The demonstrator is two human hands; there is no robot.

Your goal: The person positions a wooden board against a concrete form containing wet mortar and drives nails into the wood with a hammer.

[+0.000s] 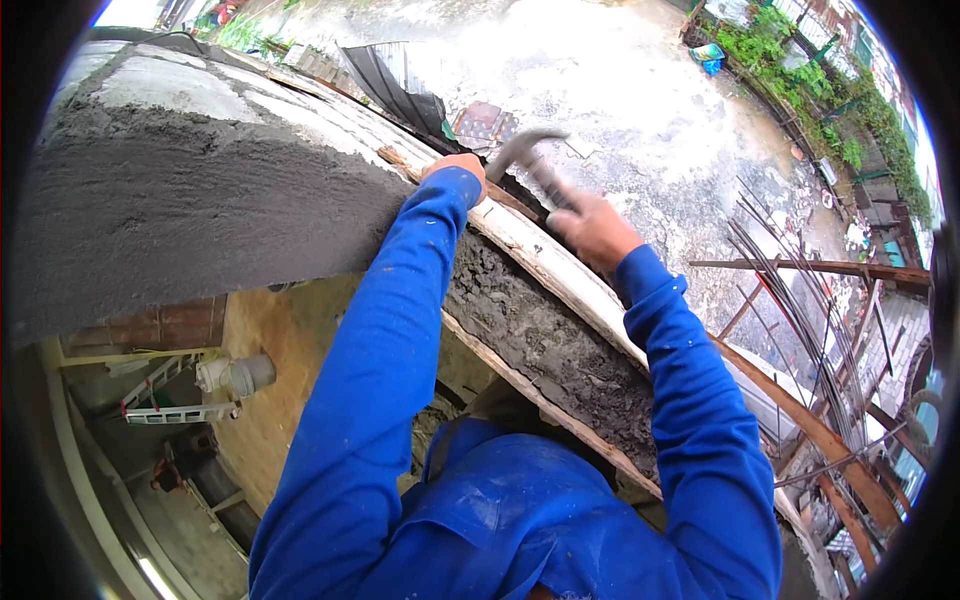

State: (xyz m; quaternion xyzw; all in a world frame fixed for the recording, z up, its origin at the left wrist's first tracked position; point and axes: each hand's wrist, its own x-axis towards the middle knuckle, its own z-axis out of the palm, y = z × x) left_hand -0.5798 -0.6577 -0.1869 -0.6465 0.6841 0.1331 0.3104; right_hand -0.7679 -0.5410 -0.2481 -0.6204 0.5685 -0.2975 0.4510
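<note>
My right hand (597, 232) is closed round the handle of a claw hammer (522, 147), whose metal head is beside my left hand. My left hand (460, 172) is curled closed at the top edge of a pale wooden board (555, 262); whatever its fingers pinch is hidden. Behind this board lies a strip of rough grey wet concrete (545, 325), bordered on the near side by a thinner plank (550, 405). Both forearms, in blue sleeves, reach forward over the concrete.
A grey plastered wall face (200, 200) stands at left. Below it, far down, are a ladder (180, 413) and a bucket (252, 374). Steel rods (800, 290) and timber beams (830, 445) stick out at right. Beyond the board the ground (640, 120) lies much lower.
</note>
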